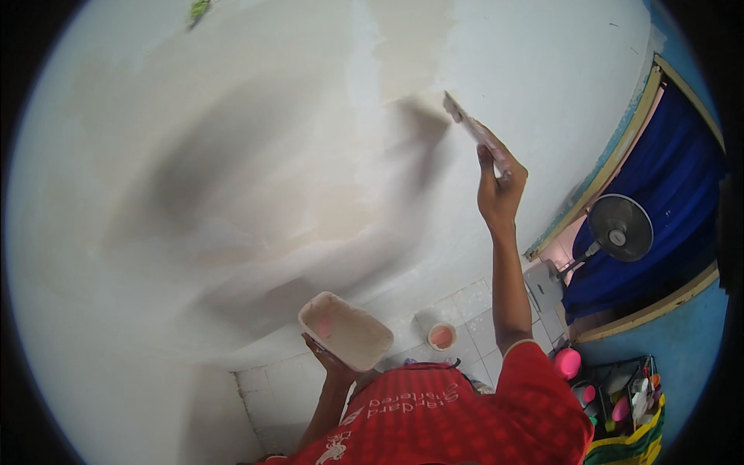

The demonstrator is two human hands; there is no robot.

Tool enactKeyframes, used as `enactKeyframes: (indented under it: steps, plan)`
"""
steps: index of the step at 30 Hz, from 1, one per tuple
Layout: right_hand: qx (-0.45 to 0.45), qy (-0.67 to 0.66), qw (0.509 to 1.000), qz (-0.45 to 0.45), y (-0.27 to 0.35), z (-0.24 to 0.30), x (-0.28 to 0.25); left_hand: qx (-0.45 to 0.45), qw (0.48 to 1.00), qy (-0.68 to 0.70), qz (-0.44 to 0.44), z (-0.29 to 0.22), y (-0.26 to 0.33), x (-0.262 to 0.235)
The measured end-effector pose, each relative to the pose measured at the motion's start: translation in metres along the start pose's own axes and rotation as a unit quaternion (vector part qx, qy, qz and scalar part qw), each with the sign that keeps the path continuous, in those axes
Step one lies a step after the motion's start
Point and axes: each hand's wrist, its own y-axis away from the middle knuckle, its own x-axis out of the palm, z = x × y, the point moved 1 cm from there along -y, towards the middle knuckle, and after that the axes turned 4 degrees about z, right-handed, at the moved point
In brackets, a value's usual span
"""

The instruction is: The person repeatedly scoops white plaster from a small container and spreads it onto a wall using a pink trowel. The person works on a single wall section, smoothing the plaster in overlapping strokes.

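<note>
My raised right hand (pixel 502 186) is closed round a putty knife (pixel 463 120), which has pale filler smeared along its blade and handle. The blade points up and left at the whitish wall (pixel 310 139); whether it touches the surface I cannot tell. Lower down, my left hand (pixel 329 360) grips a rectangular plastic tub (pixel 358 329) from beneath and its left side. The tub is tilted, coated inside with pale residue and marked with a pinkish streak. Beige patches show on the wall, and shadows of my arms and body fall across it.
A round bucket (pixel 442 336) with pinkish contents stands on the tiled floor (pixel 474 310). To the right are a standing fan (pixel 618 229), a dark blue curtain (pixel 666 170) in a doorway, and a rack (pixel 632 395) of kitchenware. Something green (pixel 199 9) is at the top left.
</note>
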Motion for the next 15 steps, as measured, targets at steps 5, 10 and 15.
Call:
enactKeyframes:
  steps: [5, 10, 15]
  plan:
    - [-0.195, 0.158, 0.968, 0.030, -0.031, -0.010, 0.018, -0.019, 0.985, 0.160, -0.068, 0.016, 0.000, -0.005]
    - [-0.261, 0.235, 0.935, 0.043, -0.040, -0.034, 0.038, -0.023, 0.980, 0.195, -0.018, 0.008, 0.001, 0.010]
    - [-0.238, 0.253, 0.931, 0.114, -0.009, -0.063, 0.057, -0.018, 0.953, 0.301, 0.011, -0.008, 0.003, 0.027]
